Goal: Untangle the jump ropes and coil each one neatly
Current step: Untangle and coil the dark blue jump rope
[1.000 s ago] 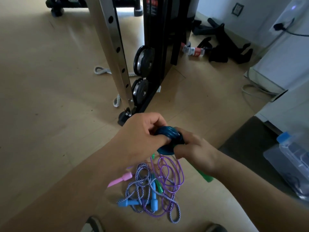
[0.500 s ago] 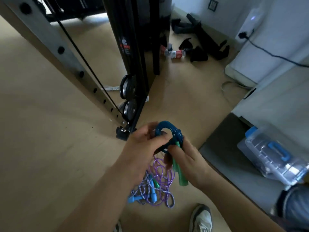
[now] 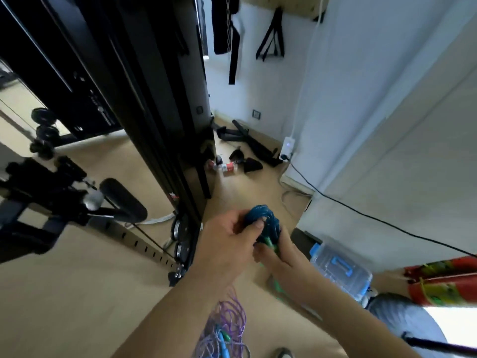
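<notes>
Fingers of the left hand [image 3: 227, 244] curl round the coiled blue jump rope [image 3: 260, 214], thumb on top; the right hand [image 3: 280, 254] grips its green handle [image 3: 271, 246] just beneath. Purple tangled ropes [image 3: 228, 326] lie on the floor [image 3: 77, 293] below both wrists.

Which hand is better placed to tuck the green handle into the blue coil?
Right, probably: the right hand holds the handle just under the coil, while the left hand is busy pinching the coil's loops.
</notes>
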`<action>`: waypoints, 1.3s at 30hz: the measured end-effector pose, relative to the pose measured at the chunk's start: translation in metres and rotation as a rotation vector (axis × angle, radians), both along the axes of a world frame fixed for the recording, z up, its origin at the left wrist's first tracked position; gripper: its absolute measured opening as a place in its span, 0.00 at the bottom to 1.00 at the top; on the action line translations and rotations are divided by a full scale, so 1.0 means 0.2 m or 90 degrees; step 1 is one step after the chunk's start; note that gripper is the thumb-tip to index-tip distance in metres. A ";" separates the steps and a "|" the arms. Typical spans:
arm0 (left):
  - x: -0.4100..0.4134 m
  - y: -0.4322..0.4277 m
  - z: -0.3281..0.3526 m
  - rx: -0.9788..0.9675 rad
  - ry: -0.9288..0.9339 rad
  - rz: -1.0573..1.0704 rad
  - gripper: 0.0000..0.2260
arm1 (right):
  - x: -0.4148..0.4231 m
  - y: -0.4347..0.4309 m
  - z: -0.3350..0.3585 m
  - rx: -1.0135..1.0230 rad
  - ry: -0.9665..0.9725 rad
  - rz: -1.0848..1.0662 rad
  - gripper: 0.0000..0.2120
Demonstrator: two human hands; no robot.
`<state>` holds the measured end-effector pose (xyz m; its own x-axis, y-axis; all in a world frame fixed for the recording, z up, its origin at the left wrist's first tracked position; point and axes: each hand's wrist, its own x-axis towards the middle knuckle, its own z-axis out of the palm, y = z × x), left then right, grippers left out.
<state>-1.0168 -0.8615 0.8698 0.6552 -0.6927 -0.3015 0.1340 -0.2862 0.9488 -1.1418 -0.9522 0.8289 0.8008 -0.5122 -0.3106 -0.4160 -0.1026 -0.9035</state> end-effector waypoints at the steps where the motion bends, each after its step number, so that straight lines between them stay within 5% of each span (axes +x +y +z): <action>1: 0.02 -0.02 0.08 -0.003 -0.043 -0.022 0.08 | 0.00 -0.01 0.06 -0.030 -0.006 0.012 0.13; 8: 0.15 -0.35 0.44 0.029 -0.234 -0.115 0.06 | 0.06 -0.30 0.30 -0.249 0.074 0.043 0.09; 12: 0.23 -0.66 0.54 0.063 -0.303 -0.139 0.07 | 0.14 -0.62 0.32 -0.287 0.107 0.051 0.13; 16: 0.37 -0.93 0.67 0.063 -0.309 -0.134 0.05 | 0.34 -0.92 0.39 -0.193 0.007 0.039 0.11; 22: 0.64 -1.25 0.78 0.083 -0.368 -0.206 0.06 | 0.66 -1.28 0.58 -0.077 -0.110 0.051 0.20; 26: 0.90 -1.50 0.79 0.101 -0.400 -0.221 0.05 | 0.85 -1.59 0.65 0.003 -0.059 0.044 0.46; 28: 1.07 -1.65 0.77 0.131 -0.448 -0.220 0.04 | 0.97 -1.76 0.70 -0.009 0.007 0.010 0.51; 39: 2.15 -2.73 0.81 0.108 -0.436 -0.228 0.04 | 2.07 -2.74 0.88 0.019 -0.072 -0.073 0.26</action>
<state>-0.5869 -1.4077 1.0310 0.4788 -0.8773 -0.0320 -0.5915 -0.3493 0.7267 -0.7274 -1.4993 1.0050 0.7681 -0.5944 -0.2382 -0.3186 -0.0321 -0.9474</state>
